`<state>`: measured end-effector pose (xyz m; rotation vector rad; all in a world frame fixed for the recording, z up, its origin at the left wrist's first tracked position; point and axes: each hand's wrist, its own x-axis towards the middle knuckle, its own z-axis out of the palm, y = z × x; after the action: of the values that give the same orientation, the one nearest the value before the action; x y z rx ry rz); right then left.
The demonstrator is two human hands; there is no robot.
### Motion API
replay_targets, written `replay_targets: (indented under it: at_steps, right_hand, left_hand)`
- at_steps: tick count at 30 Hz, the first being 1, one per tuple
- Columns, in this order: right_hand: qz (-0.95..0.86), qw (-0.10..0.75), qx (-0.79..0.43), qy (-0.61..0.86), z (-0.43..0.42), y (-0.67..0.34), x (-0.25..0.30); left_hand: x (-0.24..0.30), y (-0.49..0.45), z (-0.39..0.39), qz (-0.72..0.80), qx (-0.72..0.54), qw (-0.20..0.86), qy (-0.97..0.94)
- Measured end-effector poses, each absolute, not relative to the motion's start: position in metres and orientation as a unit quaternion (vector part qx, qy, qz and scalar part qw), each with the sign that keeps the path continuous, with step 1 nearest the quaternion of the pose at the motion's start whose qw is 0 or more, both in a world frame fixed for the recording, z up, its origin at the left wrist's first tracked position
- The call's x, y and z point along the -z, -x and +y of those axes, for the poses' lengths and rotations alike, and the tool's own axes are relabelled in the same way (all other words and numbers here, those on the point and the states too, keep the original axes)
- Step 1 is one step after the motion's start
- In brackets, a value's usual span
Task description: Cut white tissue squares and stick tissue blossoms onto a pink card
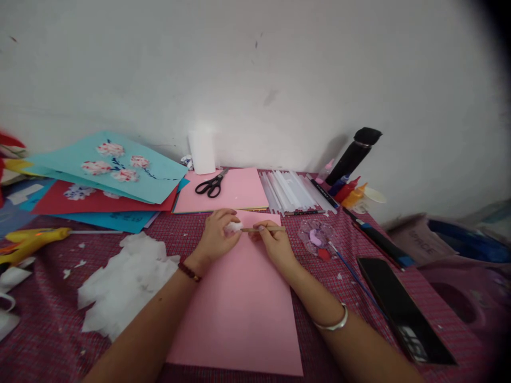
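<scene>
My left hand [215, 234] is closed round a small white tissue tuft [233, 227] above the far part of a pink paper sheet [239, 314]. My right hand [278, 249] pinches a thin tan stick [249, 230], whose left tip meets or nearly meets the tuft; I cannot tell what kind of stick it is. To the left of the sheet lies a loose heap of white tissue pieces [123, 284]. Right of my right hand sits a clear flower-shaped palette [331, 234] with lilac and red paint, a blue-handled paintbrush [355, 274] resting on it.
Black scissors [211, 185] lie on stacked pink paper [243, 191] by the wall. Clear glue sticks [291, 189] and paint bottles [353, 196] stand or lie farther right. A dark phone [407, 314] is near the right edge. Flower cards [155, 186] and a yellow glue gun [38, 238] are left.
</scene>
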<state>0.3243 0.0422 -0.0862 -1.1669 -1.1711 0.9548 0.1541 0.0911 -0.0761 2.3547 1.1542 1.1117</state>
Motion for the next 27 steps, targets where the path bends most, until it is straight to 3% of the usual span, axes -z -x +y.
replay_targets:
  at_steps: [5, 16, 22, 27]
  right_hand:
    - [-0.494, 0.581, -0.418, 0.494, 0.043, -0.326, 0.086]
    - [-0.387, 0.661, -0.414, 0.492, 0.046, -0.333, 0.087]
    - [-0.394, 0.667, -0.422, 0.470, 0.044, -0.332, 0.085]
    - [-0.378, 0.678, -0.422, 0.468, 0.044, -0.332, 0.084]
  left_hand:
    - [0.075, -0.159, 0.084, 0.385, -0.309, 0.094, -0.864]
    - [0.080, -0.160, 0.089, 0.427, -0.300, 0.099, -0.847]
    - [0.076, -0.155, 0.094, 0.438, -0.491, 0.213, -0.722]
    - [0.004, -0.137, 0.095, 0.383, -0.719, 0.280, -0.508]
